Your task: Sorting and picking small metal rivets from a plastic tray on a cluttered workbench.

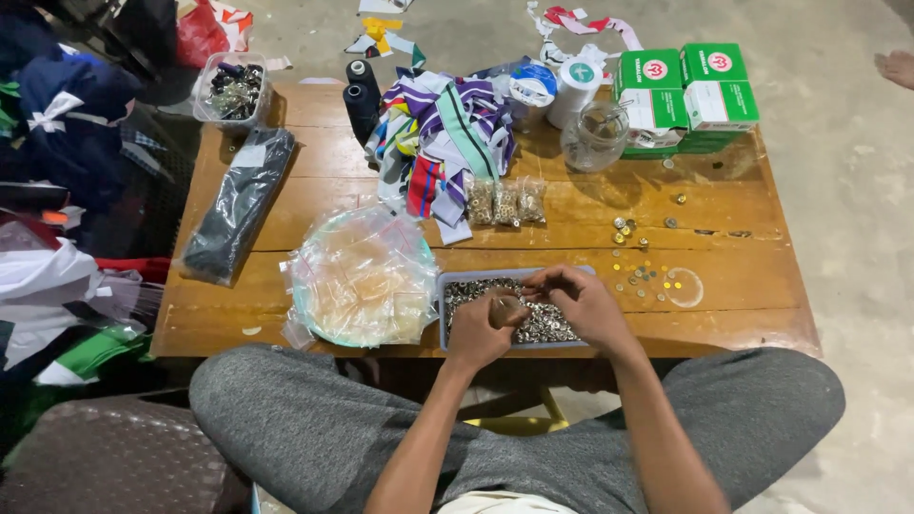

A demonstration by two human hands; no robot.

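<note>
Hands meet low in the middle of the frame, over a shallow grey tray [444, 314] heaped with small silvery metal rings [547, 324]. The left hand [481, 328] is curled shut around a small clear packet [505, 306] that seems to hold a few of the pieces, while the right hand [581, 305] bends its fingers down at the packet's mouth, the tips pressed together as if pinching something too small to make out. By the look of it, the step in hand is filling the packet from the tray; a next move would call for a steady pinch and the packet's mouth held open.

Just left of the tray lies a round teal plate under a heap of empty clear bags [362, 276]. Three filled packets [505, 202] lie above the tray, touching a pile of striped ribbons [443, 143]. Loose gold and silver pieces [643, 276] are scattered at right on the wooden surface [743, 276], near the working hand. Farther up stand green-and-white boxes [685, 95], a glass jar [595, 138], thread spools [362, 100] and a clear tub of hardware [231, 88]; a dark wrapped bundle [238, 205] lies at left. Nothing stands between the hands and the tray.
</note>
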